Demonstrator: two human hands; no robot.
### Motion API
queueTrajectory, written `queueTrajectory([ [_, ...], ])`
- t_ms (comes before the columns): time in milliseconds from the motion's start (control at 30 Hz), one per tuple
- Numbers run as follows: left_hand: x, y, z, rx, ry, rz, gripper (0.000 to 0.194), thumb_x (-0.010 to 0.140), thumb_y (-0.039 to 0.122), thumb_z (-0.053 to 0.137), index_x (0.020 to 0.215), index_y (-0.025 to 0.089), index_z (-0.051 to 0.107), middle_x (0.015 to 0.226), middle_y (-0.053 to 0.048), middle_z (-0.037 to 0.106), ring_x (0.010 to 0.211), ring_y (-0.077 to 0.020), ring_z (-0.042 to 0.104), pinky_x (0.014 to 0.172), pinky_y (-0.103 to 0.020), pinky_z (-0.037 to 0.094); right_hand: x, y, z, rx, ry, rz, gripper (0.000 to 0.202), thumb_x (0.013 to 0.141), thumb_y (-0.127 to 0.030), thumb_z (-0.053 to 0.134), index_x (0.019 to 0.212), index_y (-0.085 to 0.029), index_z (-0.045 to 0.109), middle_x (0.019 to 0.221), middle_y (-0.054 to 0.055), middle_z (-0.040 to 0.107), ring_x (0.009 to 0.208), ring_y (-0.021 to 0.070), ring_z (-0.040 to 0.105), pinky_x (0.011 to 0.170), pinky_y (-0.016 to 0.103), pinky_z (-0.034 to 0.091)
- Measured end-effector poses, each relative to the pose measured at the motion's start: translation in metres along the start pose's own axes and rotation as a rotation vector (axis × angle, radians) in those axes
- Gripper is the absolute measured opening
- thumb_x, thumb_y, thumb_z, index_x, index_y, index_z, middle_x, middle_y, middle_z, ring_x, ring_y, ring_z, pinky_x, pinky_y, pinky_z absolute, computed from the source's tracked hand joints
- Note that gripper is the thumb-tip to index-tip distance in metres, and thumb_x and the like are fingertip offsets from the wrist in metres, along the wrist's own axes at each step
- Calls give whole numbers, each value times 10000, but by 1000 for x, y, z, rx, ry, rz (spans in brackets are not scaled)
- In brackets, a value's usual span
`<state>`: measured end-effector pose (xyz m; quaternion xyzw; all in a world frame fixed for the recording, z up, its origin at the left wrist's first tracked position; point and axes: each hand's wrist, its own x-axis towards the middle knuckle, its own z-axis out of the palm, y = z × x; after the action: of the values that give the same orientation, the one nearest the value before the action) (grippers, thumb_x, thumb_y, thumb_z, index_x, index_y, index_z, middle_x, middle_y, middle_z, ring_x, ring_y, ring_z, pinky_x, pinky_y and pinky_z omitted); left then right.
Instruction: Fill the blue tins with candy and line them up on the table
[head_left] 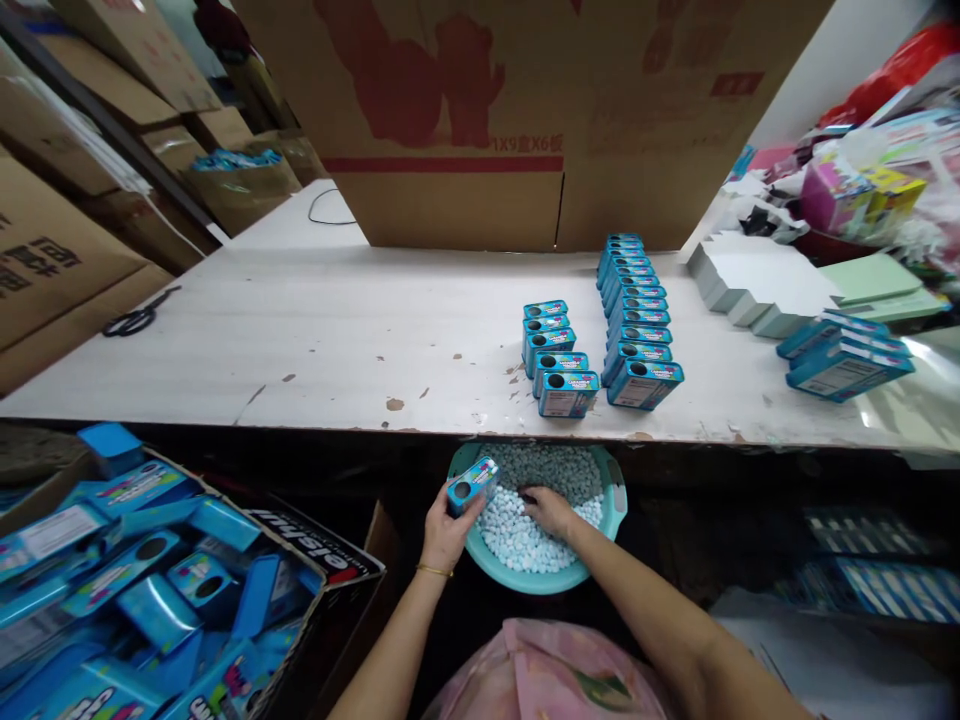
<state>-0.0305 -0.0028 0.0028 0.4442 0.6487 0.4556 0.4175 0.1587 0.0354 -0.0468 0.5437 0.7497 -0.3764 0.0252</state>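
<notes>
An open carton (pixel 330 555) of loose tins (pixel 161 610) sits below the worktop's (pixel 322 340) front-left corner. Left hand (pixel 445 535): fingers grip one blue tin (pixel 472 485) at the left rim of the basin (pixel 525 582), below the front edge. Right hand (pixel 553 513): fingers in white pellets (pixel 517 535); closure cannot be determined. Two tin rows (pixel 637 320) extend rearward from near the front edge.

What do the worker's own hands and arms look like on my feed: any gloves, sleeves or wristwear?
No gloves on the left hand or right hand. A thin gold-coloured bangle circles the left wrist; none shows on the right. The visible forearms have no sleeves. A pink garment with some green in its pattern shows below.
</notes>
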Motion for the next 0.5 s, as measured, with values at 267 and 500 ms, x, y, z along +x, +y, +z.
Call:
queueTrajectory([
  [267,3,5,-9,26,94,17,444,563,345,674,952,165,555,865,-40,636,809,-191,582,805,-338,441,-44,22,-67,188,43,-144,312,709,-237,533,1016,-205,575,926,4,634,855,170,558,741,258,407],
  [500,-2,2,19,85,-18,156,359,590,276,640,932,185,583,940,-49,603,902,-195,551,854,-328,403,-86,-42,-144,-126,60,-241,259,752,-291,495,993,-265,585,948,2,634,892,183,556,732,256,384],
])
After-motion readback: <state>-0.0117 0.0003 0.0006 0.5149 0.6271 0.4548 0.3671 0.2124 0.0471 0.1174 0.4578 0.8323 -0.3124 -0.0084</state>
